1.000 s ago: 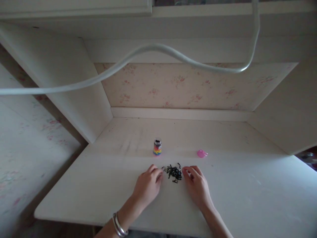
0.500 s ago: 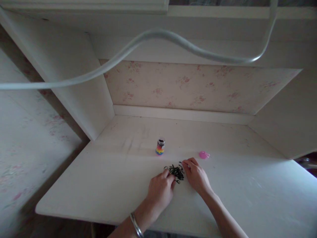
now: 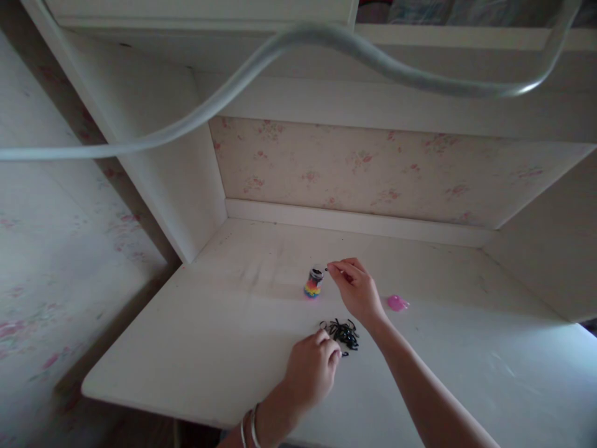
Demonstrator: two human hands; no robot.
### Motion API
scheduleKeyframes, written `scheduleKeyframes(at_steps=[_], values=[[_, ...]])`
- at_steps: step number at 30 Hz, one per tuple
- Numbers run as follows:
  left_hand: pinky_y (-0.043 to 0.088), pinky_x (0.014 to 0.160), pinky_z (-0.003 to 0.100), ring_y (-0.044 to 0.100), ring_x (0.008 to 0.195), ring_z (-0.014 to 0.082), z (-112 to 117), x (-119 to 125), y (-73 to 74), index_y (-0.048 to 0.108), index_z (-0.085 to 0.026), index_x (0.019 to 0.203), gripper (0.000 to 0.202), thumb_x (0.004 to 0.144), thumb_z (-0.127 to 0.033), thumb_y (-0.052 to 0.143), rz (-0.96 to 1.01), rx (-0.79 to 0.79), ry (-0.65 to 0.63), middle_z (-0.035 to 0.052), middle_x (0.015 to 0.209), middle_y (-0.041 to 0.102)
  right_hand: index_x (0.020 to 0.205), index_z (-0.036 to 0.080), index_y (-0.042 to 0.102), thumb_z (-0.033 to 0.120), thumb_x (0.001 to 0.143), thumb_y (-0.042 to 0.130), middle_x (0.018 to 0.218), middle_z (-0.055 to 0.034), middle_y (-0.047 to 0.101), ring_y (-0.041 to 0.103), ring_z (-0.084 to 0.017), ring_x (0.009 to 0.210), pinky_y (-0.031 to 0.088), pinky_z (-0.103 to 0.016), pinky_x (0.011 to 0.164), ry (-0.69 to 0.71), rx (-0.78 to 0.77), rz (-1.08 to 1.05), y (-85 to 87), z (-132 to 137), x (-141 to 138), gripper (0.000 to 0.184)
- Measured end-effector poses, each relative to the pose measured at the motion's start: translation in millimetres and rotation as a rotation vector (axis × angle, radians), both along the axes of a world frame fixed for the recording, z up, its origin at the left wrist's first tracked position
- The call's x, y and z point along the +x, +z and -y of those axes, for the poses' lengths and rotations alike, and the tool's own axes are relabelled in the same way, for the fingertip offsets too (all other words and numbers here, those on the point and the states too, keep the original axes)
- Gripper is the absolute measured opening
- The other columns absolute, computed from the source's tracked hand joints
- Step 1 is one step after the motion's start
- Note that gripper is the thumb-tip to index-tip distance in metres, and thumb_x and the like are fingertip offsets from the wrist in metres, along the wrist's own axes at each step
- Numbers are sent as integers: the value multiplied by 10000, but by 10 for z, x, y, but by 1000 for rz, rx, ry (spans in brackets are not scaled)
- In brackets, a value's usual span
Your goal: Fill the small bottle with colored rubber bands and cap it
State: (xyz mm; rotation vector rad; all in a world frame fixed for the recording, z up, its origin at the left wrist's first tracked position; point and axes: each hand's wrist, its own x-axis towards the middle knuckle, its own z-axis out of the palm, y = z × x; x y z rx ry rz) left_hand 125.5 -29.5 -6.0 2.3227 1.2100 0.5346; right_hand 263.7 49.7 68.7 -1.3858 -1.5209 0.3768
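A small clear jar (image 3: 314,283) with a rainbow-coloured wrap stands upright on the white desk, its mouth uncovered and something dark inside. Just right of its rim is my right hand (image 3: 357,289), with thumb and fingers pinching a small black hair elastic (image 3: 327,269). In front of the jar lies a loose pile of black hair elastics (image 3: 344,335). My left hand (image 3: 311,367) rests at the pile's near left side, fingers curled and closed against it. Whatever those fingertips may hold is hidden. A pink lid-like piece (image 3: 397,303) lies to the right of my right forearm.
The white desk (image 3: 209,336) has a raised back edge and a side panel (image 3: 158,143) at left. A pale cable (image 3: 261,62) hangs across the upper view, close to the camera. Overhead is a white cabinet (image 3: 205,15). Floral wallpaper (image 3: 308,165) covers the back.
My right hand has moved from the pile up to the jar's mouth, carrying a hair elastic. My left hand stays by the pile. The camera view has shifted slightly.
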Motion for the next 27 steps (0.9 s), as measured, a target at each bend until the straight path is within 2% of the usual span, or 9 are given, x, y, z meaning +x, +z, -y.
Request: scheduleKeyframes(at_steps=[5,11,17,22,24,27], values=[[432,742,209,583,803,120,37,-85,-23,640,-200,841,139,901,-186,516,90,-44,-31,0,862,618,865,205,734,451,860,563,872,-31,588,480,-91,583,406,-245,571,13,13,25,-72,-172,-61,300],[432,745,217,574,800,125,27,-97,0,642,-190,811,151,900,-184,519,90,-65,-49,6,852,615,857,223,753,433,829,599,864,-27,556,461,-90,584,401,-246,562,52,-18,29,-136,-222,-96,262],[431,756,220,571,804,128,22,-93,-20,638,-185,805,158,898,-170,511,103,-69,-53,13,839,609,866,216,753,433,823,601,891,-43,552,502,-113,657,395,-251,564,89,-20,-45,-44,-189,-65,268],[437,765,224,578,804,130,25,-93,0,642,-186,810,143,881,-154,523,127,-85,-43,13,841,614,855,197,728,438,827,610,887,-44,564,519,-124,693,389,-247,572,56,-28,-136,13,-34,80,270],[440,760,221,581,804,129,22,-95,23,645,-188,821,142,874,-142,522,151,-105,-41,12,854,617,835,192,716,437,833,608,878,-46,571,534,-134,720,399,-246,585,44,-61,-148,-48,93,157,267],[445,751,213,585,802,122,5,-112,66,649,-193,830,141,871,-143,524,226,-145,-35,9,872,618,813,191,701,433,851,589,857,-50,583,546,-142,717,416,-246,588,30,-116,-123,-243,375,252,269]])
